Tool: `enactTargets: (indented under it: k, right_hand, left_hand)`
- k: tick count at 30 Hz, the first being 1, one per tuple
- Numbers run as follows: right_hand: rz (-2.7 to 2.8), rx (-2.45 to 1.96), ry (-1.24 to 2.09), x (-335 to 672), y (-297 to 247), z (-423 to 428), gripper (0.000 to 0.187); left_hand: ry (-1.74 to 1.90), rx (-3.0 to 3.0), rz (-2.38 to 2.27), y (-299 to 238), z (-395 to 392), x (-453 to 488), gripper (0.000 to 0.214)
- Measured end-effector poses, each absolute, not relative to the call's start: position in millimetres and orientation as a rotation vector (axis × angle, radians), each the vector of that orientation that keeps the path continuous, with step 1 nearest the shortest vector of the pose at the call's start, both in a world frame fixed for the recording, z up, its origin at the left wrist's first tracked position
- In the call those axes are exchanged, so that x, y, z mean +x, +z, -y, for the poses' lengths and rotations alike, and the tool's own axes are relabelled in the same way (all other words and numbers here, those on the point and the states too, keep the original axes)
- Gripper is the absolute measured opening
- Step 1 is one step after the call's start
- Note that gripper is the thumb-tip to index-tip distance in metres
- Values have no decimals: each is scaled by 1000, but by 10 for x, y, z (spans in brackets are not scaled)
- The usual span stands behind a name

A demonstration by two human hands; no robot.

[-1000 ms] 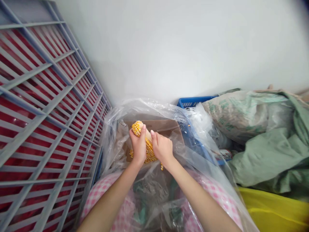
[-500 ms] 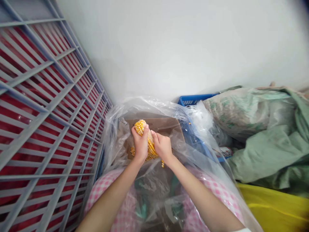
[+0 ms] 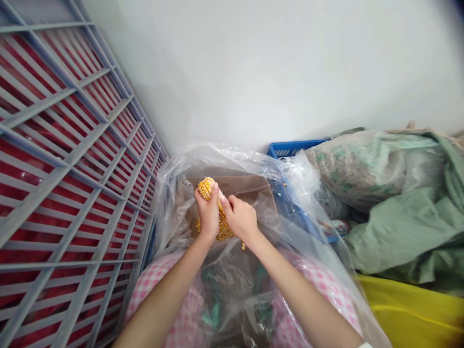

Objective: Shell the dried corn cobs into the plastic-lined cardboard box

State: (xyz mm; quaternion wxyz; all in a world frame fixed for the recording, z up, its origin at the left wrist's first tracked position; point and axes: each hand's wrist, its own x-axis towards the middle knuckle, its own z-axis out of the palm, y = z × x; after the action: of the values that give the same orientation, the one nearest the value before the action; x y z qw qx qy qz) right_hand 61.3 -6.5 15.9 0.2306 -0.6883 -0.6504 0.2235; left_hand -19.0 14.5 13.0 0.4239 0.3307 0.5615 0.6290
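Note:
My left hand (image 3: 209,216) is wrapped around a yellow corn cob (image 3: 206,187), which tilts with its upper end showing past the thumb. A pale strip without kernels runs along its side. My right hand (image 3: 240,217) is closed against the same cob from the right, its thumb pressed on that strip; its curled fingers are partly hidden. Below lie loose corn kernels (image 3: 224,232) in a cardboard box (image 3: 250,187) draped with a clear plastic bag (image 3: 167,193). A few kernels (image 3: 243,245) rest on the plastic near my right wrist.
A grey slatted crate (image 3: 72,166) with red material behind its slats rises on the left. To the right are a blue basket (image 3: 295,146), a filled sack (image 3: 362,166), green cloth (image 3: 395,232) and a yellow item (image 3: 413,309). A white wall (image 3: 261,72) stands behind.
Both hands and the cob have shifted slightly left. The right thumb has slid up and left along the cob, and less of the cob's lower part shows between the hands.

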Motion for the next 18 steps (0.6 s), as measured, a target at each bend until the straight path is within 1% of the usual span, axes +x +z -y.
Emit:
enactTargets:
  k: [5,10,14,16,18]
  right_hand:
    - [1739,-1728,647,633,83,47,54]
    - [1711,-1748,629,640,57,62,60]
    - [1602,-1739,683,645,98,70,64]
    - [1551,-1686,784,695,132,36,65]
    - [1461,-1619,1054,787,169,-23,71]
  left_hand:
    - [1575,868,-1363,143,-117,-161,40]
    - [1566,874,-1333,152,-111,-175,37]
    - [1541,859,-1267,201,-111,-181,34]
    - [1508,848,-1205,235,-128,-191,33]
    - [1465,795,-1141,264,-161,-212,31]
